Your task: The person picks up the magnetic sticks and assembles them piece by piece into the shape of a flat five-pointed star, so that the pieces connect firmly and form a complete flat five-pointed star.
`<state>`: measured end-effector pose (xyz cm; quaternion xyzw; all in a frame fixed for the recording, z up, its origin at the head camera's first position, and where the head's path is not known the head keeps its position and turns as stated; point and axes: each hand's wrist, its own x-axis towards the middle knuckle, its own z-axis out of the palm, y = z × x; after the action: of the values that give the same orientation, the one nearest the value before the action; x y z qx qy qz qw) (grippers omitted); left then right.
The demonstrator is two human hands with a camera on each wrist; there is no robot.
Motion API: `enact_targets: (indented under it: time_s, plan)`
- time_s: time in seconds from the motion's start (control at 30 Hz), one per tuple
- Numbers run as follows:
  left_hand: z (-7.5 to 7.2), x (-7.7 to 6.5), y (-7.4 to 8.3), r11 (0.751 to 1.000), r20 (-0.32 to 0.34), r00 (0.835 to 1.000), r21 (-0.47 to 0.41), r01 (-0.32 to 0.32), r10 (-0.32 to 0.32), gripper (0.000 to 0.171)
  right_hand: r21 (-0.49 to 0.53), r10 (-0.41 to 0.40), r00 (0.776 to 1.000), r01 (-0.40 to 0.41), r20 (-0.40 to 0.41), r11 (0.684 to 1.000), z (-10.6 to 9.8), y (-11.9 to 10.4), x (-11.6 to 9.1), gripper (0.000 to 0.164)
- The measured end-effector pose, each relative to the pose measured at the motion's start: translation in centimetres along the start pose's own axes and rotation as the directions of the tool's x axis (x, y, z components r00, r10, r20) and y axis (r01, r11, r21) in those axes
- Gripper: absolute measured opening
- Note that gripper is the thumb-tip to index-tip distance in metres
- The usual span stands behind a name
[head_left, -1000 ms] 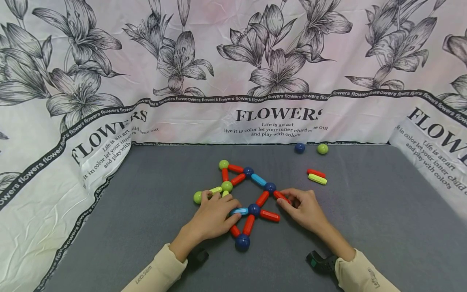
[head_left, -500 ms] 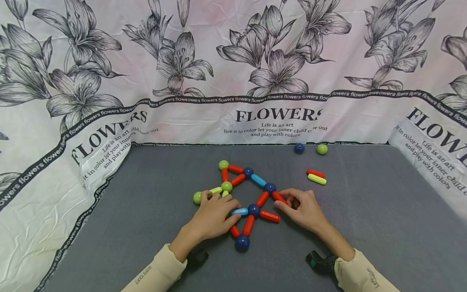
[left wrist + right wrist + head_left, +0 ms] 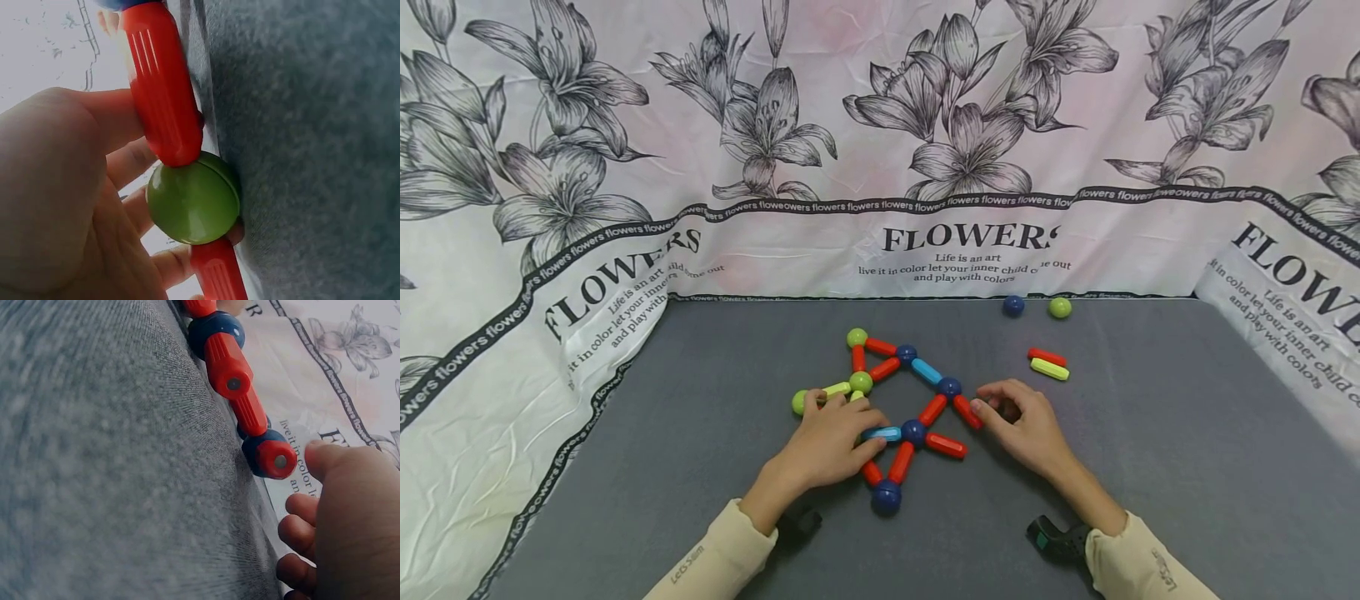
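Note:
A flat model of magnetic rods and balls (image 3: 932, 410) lies on the grey table, in red, light blue, yellow-green and dark blue. My left hand (image 3: 827, 442) grips its near left part, covering some of it, with the thumb by a light blue rod (image 3: 887, 434). In the left wrist view, fingers lie around a green ball (image 3: 194, 200) and a red rod (image 3: 161, 87). My right hand (image 3: 1021, 421), fingers loosely bent and holding nothing, is beside a red rod (image 3: 967, 412) that juts from a dark blue ball (image 3: 950, 387). The right wrist view shows a gap between the thumb and that rod's end (image 3: 280, 460).
Back right on the table lie a loose dark blue ball (image 3: 1013, 306) and a green ball (image 3: 1060, 307). Closer in, a red rod (image 3: 1047, 357) and a yellow-green rod (image 3: 1049, 369) lie side by side. A flower-printed cloth (image 3: 760, 250) rises behind the table.
My right hand has let go of the jutting red rod, which now points more toward me. The model has shifted slightly left with my left hand still on it.

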<state>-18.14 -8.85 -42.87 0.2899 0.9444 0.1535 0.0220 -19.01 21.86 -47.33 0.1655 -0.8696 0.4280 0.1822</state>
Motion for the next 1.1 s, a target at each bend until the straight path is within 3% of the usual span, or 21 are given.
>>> enact_targets:
  time_s: [0.17, 0.33, 0.47, 0.6, 0.9, 1.1]
  plan:
    - [-0.4, -0.2, 0.2, 0.999, -0.024, 1.000, 0.040, -0.001, 0.002, 0.019, 0.077, 0.056, 0.996, -0.051, -0.066, 0.996, 0.0, 0.1, 0.0, 0.003]
    - [-0.5, -0.3, 1.0, 0.998, -0.045, 0.998, 0.050, -0.048, 0.050, 0.036, 0.089, 0.124, 0.986, -0.114, -0.113, 0.989, -0.1, -0.1, 0.2, 0.008]
    - [0.1, -0.1, 1.7, 0.993, 0.041, 0.992, -0.011, -0.116, 0.116, 0.050, 0.073, 0.132, 0.985, -0.124, -0.111, 0.990, -0.2, -0.1, 0.2, 0.005]
    - [0.7, -0.1, 2.0, 0.990, 0.108, 0.984, -0.028, -0.140, 0.142, 0.054, 0.067, 0.122, 0.986, -0.115, -0.110, 0.991, -0.2, -0.1, 0.2, 0.004]
    - [0.7, -0.2, 1.9, 0.986, 0.048, 0.984, -0.008, -0.169, 0.169, 0.027, 0.086, 0.133, 0.985, -0.124, -0.111, 0.989, -0.1, 0.2, 0.2, 0.006]
    - [0.8, -0.2, 1.7, 0.982, 0.054, 0.980, -0.020, -0.189, 0.190, 0.022, 0.104, 0.147, 0.981, -0.134, -0.127, 0.985, -0.3, -0.1, 0.5, 0.006]
